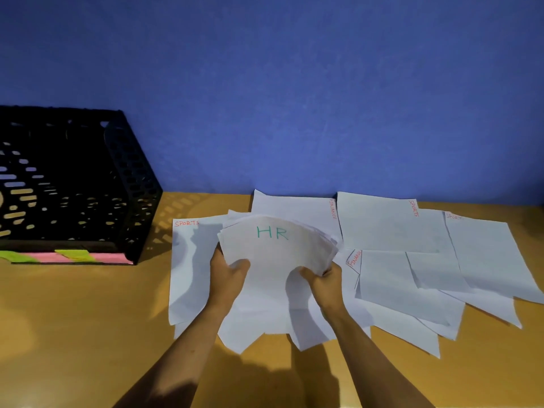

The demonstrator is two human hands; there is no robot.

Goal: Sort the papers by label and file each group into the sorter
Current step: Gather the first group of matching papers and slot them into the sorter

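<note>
Both hands hold up a stack of white sheets (273, 251) whose top page reads "HR" in green. My left hand (228, 278) grips its left edge and my right hand (322, 279) grips its right edge, thumbs on top. The stack bows upward above the table. Beneath and around it lie loose sheets: one marked "SPORTS" (191, 260) at the left, one marked "FINANCE" (294, 206) behind, another "SPORTS" sheet (388, 225) and a "FINANCE" sheet (382, 278) at the right. The black perforated sorter (129, 184) stands at the far left.
The wooden table (73, 319) meets a blue wall (294, 98) at the back. Pink and green sticky labels (73, 256) line the sorter's front lip. More overlapping white sheets (485, 254) spread toward the right edge.
</note>
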